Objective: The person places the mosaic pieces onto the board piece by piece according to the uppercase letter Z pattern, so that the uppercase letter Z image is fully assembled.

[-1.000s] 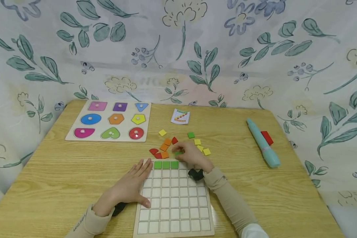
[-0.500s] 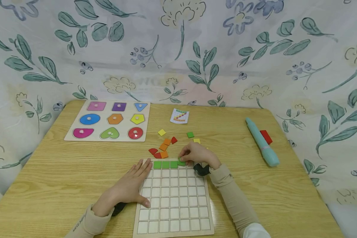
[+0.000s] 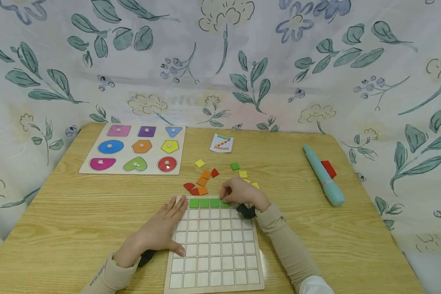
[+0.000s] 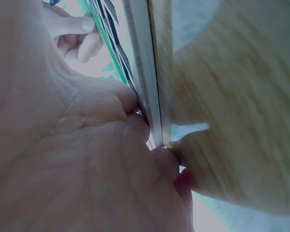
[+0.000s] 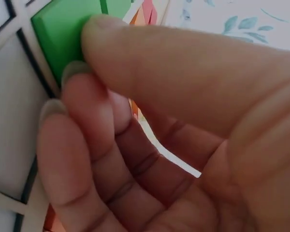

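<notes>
1. The right hand (image 3: 243,192) pinches a green tile (image 3: 226,203) between thumb and fingertips, over the far row of the grid board (image 3: 215,250).
2. This tile is just right of a row of three green tiles (image 3: 204,203); with the fingers covering part of it, I cannot be sure it lies fully down in its cell.
3. The left hand (image 3: 158,228) grasps nothing: its fingers are spread over the board's left edge, the thumb on the near part of that side.
4. Being square, the tile has no long axis; the row runs left to right, the board's length near to far. The right hand is at the row's right end, the left hand beside its left end.
5. A loose green tile (image 3: 235,166) lies on the bench (image 3: 77,212), beyond the right hand, which is the nearer one.
6. Orange tiles (image 3: 202,181) lie left of the right hand.
</notes>
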The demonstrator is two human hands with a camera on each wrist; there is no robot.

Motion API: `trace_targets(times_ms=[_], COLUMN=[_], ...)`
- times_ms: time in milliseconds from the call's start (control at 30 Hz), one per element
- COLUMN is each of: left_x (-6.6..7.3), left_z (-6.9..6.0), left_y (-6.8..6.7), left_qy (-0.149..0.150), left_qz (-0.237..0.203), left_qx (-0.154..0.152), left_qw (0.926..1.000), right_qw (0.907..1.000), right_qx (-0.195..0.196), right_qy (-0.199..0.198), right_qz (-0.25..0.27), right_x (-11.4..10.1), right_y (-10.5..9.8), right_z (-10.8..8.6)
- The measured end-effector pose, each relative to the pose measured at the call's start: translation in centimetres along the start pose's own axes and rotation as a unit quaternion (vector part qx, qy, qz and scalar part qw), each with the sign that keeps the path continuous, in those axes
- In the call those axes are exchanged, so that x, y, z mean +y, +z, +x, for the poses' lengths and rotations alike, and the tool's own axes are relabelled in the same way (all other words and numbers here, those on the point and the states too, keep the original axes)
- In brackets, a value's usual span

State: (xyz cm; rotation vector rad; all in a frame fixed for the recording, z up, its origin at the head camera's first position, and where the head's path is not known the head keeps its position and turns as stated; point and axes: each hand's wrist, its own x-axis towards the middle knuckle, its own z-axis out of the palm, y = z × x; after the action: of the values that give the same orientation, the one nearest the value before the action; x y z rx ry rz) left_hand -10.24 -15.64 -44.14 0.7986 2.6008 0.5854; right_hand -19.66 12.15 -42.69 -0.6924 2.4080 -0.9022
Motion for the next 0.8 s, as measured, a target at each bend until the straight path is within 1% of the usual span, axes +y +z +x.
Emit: trace_targets(times_ms=[67, 133, 233, 267, 333, 400, 467, 567, 700, 767, 800], left_x=[-0.1, -0.1, 0.0, 0.0, 0.0, 0.0, 0.0, 0.0, 0.0, 0.0, -0.1], left_z=[0.0, 0.0, 0.0, 0.0, -0.1, -0.1, -0.1, 0.0, 0.1, 0.1, 0.2], left_y=[0.0, 0.0, 0.0, 0.0, -0.1, -0.1, -0.1, -0.1, -0.1, 0.0, 0.1], left_qy=[-0.002, -0.007, -0.011, -0.01, -0.009, -0.009, -0.008, -0.01, -0.013, -0.017, -0.016], left_qz=[0.0, -0.002, -0.006, -0.007, -0.008, -0.008, -0.008, -0.008, -0.008, -0.009, -0.009], left_qx=[-0.001, -0.005, -0.006, -0.005, -0.005, -0.006, -0.006, -0.007, -0.008, -0.01, -0.01], left_qw=[1.0, 1.0, 0.9999, 0.9999, 0.9999, 0.9999, 0.9999, 0.9999, 0.9999, 0.9998, 0.9998], right_qw=[0.9999, 0.9987, 0.9933, 0.9913, 0.9885, 0.9885, 0.9899, 0.9919, 0.9905, 0.9894, 0.9894], right_qx=[0.016, 0.046, 0.105, 0.122, 0.139, 0.138, 0.129, 0.114, 0.128, 0.139, 0.141], right_qy=[-0.001, 0.004, 0.019, 0.025, 0.041, 0.052, 0.056, 0.051, 0.026, 0.019, 0.017], right_qz=[0.006, 0.02, 0.044, 0.042, 0.043, 0.034, 0.019, 0.02, 0.045, 0.041, 0.03], right_x=[0.2, 0.5, 1.3, 1.6, 2.3, 3.1, 3.5, 3.6, 3.2, 3.1, 3.1], right_y=[0.0, -0.2, -0.7, -0.9, -1.3, -1.6, -1.9, -2.2, -2.5, -2.6, -2.5], right_z=[0.2, 0.4, 0.5, 0.5, 0.3, 0.1, -0.1, -0.4, -0.7, -0.6, -0.6])
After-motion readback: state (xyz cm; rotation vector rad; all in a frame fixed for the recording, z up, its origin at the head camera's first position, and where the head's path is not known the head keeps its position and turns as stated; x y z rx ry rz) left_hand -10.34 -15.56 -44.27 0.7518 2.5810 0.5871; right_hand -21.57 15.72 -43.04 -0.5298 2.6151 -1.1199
